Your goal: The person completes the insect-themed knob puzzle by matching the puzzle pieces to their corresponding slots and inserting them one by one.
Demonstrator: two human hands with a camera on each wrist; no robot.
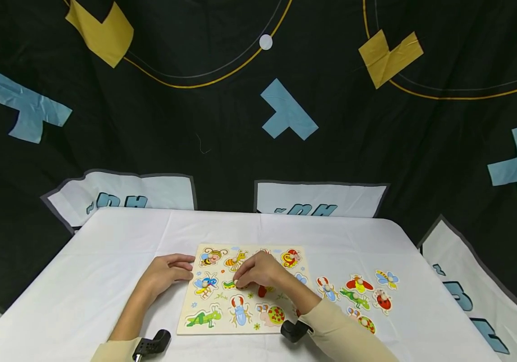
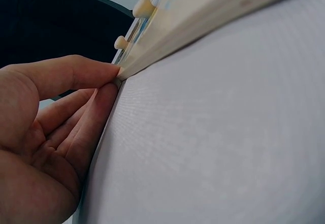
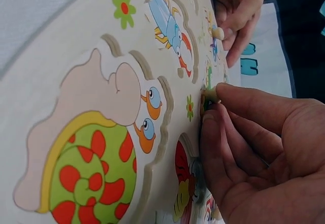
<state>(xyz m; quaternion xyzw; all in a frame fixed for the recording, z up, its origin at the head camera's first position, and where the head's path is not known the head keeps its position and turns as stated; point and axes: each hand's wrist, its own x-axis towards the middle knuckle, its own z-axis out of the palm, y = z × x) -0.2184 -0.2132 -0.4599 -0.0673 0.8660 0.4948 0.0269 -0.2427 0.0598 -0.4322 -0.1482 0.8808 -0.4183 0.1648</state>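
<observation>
Beige sleeve (image 1: 115, 351), nearest the camera, lies behind my left hand (image 1: 163, 274) and carries a black wrist unit (image 1: 153, 345). Left fingers: loosely extended, tips touching the left edge of the puzzle board (image 1: 185, 307). Board position: flat, directly right of these fingertips. Right hand (image 1: 264, 271): thumb and fingers pinch the peg (image 3: 212, 95) of the green caterpillar piece (image 1: 228, 285). Piece position: under my right fingertips, at the board's middle row; full seating I cannot tell. On my side of the pinch: stag beetle figure (image 1: 239, 312), then snail figure (image 1: 273, 315) to its right. Well right of my pinching fingers, off the board: stag beetle piece (image 1: 326, 289), red-winged piece (image 1: 359, 284), snail piece (image 1: 366, 322), ladybird piece (image 1: 382, 301), blue-winged piece (image 1: 387, 279).
</observation>
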